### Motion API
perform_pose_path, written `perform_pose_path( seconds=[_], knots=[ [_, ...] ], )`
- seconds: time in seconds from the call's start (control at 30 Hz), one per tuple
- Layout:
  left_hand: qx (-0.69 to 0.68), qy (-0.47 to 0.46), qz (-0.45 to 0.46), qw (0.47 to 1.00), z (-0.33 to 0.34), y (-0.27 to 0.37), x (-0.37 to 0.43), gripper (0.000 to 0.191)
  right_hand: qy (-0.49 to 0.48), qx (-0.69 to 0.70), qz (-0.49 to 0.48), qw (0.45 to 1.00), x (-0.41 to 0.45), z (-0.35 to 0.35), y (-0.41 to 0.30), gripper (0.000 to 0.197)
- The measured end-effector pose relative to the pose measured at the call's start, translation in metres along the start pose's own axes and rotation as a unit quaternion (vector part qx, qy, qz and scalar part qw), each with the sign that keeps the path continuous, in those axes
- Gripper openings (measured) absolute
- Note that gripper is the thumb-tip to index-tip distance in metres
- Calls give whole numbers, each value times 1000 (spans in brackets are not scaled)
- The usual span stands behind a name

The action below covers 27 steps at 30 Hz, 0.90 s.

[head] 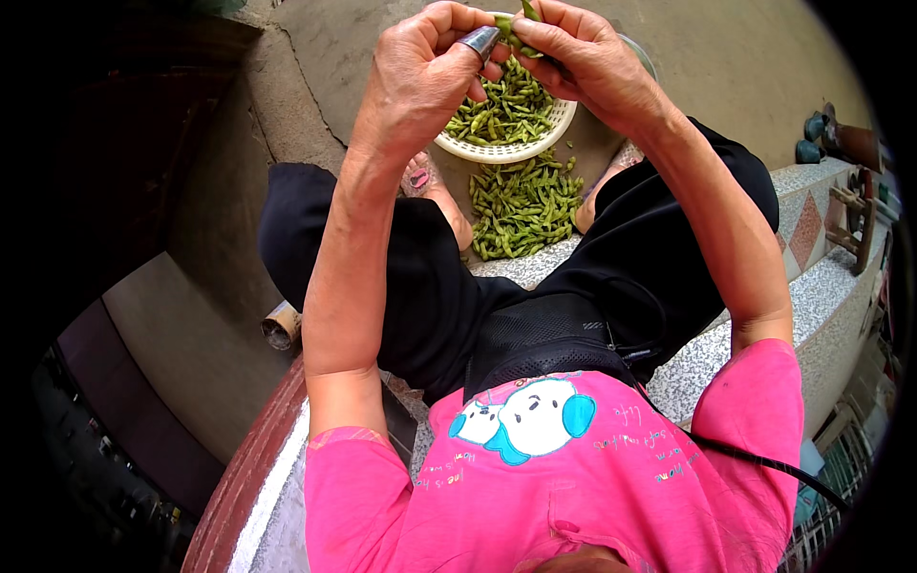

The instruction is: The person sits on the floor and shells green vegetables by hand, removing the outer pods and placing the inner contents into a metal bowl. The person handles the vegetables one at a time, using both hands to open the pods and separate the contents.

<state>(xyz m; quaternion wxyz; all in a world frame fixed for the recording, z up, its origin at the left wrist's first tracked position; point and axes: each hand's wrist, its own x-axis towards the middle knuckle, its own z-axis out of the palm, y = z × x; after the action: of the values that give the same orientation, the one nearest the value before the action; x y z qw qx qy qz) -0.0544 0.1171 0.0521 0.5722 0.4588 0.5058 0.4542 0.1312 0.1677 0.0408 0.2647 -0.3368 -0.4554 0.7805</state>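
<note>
My left hand (433,79) wears a metal sheath (480,41) on its thumb and pinches the near end of a green bean pod. My right hand (584,54) holds the green pods (519,36) between thumb and fingers; how many is partly hidden. Both hands are close together over a white perforated plastic basket (505,152), which holds many green pods (501,114). A loose pile of similar pods (526,208) lies on the ground between my feet, on the near side of the basket.
A speckled stone step (688,379) runs under and beside me. A short tube (281,326) stands out at the left. A small wooden object (856,222) rests on the step at the right. A clear rim (640,57) shows behind my right hand.
</note>
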Motion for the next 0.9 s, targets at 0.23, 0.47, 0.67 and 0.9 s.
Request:
perform_pose_path(
  seconds=[0.23, 0.47, 0.67, 0.9],
  knots=[
    [24, 21, -2, 999, 3, -8, 4, 10, 54, -65, -38, 996, 1, 9, 4, 15],
    [43, 31, -1, 999, 5, -8, 5, 16, 70, -120, -86, 987, 2, 9, 13, 13],
    [-21, 13, -2, 1000, -1, -13, 5, 18, 27, -39, -47, 998, -5, 11, 3, 14],
    [-54, 32, 2, 998, 0, -7, 7, 15, 123, -366, -199, 901, -4, 8, -3, 18]
  ],
)
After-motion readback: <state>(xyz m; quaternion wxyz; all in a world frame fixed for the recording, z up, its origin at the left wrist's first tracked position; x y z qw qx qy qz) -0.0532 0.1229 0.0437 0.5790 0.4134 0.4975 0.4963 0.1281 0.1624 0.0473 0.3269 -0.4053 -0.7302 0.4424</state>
